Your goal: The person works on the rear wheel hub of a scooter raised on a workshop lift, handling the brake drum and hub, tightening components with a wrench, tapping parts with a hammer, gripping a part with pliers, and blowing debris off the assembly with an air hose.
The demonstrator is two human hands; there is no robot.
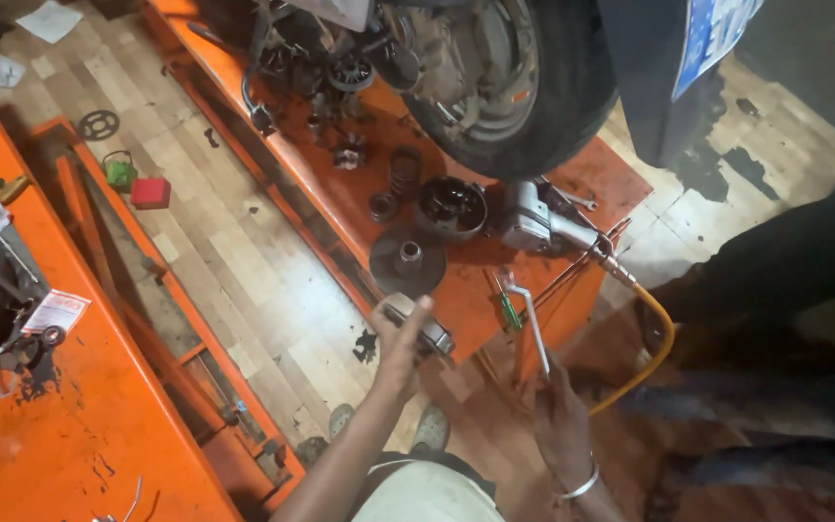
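Note:
My left hand (pixel 400 340) is raised and grips a small metal cylindrical part (pixel 419 324) just off the front edge of the orange lift platform (pixel 340 203). My right hand (pixel 558 416), with a silver bangle on the wrist, holds the lower end of a bent metal wrench (pixel 531 314) that reaches up toward the platform's edge. A green-handled screwdriver (pixel 508 307) lies beside the wrench. On the platform sit a round pulley disc (pixel 407 259), a dark bell-shaped drum (pixel 450 207) and a coil spring (pixel 404 172).
A scooter's rear wheel (pixel 524 87) and engine stand on the platform. An air impact wrench (pixel 541 224) with a yellow hose (pixel 651 338) lies at the right. Another orange bench (pixel 60 406) is at the left. A person in dark clothes (pixel 785 319) crouches at the right.

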